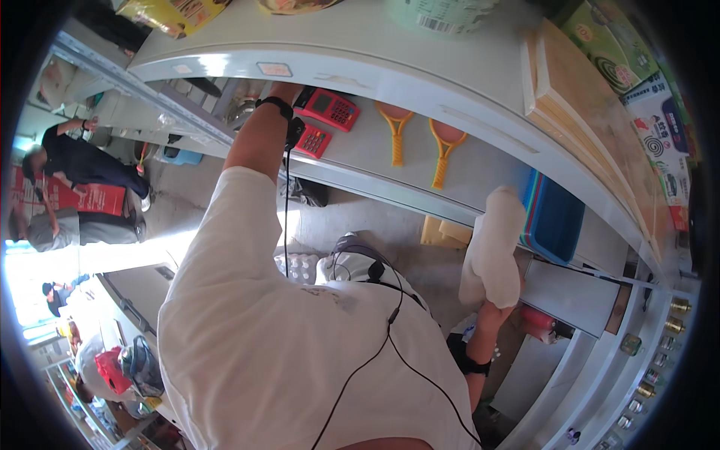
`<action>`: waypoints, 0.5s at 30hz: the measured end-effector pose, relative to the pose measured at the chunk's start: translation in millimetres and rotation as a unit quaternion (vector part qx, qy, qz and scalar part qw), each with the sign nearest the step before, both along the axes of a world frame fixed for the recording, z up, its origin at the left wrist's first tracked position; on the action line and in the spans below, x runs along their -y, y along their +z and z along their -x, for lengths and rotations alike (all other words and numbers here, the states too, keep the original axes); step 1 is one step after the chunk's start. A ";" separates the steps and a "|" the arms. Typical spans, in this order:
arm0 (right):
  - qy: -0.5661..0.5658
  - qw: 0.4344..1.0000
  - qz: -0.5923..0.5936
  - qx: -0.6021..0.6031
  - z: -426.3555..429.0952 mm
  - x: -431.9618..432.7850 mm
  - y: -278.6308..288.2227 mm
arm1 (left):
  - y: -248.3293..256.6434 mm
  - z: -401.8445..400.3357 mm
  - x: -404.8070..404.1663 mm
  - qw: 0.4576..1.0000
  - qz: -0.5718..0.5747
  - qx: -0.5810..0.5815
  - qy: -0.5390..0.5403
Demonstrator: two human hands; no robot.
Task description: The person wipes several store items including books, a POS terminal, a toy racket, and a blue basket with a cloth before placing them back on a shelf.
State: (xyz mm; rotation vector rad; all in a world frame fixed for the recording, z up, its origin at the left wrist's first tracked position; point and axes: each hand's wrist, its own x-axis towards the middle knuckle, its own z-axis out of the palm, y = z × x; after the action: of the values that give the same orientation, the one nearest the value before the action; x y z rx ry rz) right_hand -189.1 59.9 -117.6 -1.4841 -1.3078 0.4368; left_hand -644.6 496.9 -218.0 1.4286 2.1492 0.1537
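My left hand reaches in under the upper shelf's edge; its fingers are hidden and only the part by the wrist strap shows. Beside it on the lower shelf lie a red card terminal or calculator and a smaller red keypad device. Two toy rackets with yellow handles lie further right. At the right, my right hand grips a bundled white cloth, which hides most of the fingers. Close to the cloth stand stacked plastic trays, the front one blue.
The upper shelf overhangs the lower one and carries wooden boards, green boxes and a pale green container. A metal upright stands left. Yellow cardboard lies below. Other people are in the background at left.
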 end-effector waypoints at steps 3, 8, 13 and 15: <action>0.014 1.000 0.010 -0.001 1.5 -0.5 -0.5 | -4.9 -4.3 -8.9 0.999 0.001 -0.031 -0.020; 0.075 0.997 -0.013 -0.001 3.6 1.7 13.2 | -10.3 -9.7 -21.7 0.997 -0.012 -0.056 -0.044; 0.044 0.999 -0.012 -0.023 -4.8 13.2 9.3 | 11.6 -21.2 -22.2 0.968 -0.219 -0.056 -0.111; 0.036 0.999 -0.012 -0.033 -11.7 19.1 1.6 | 22.0 -44.8 -22.4 0.865 -0.433 -0.044 -0.249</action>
State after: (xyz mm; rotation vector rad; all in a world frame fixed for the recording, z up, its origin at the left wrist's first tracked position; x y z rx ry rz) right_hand -177.4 40.8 -116.0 -1.3946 -1.3113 0.5108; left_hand -599.8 519.3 -196.0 2.4734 1.7323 0.9635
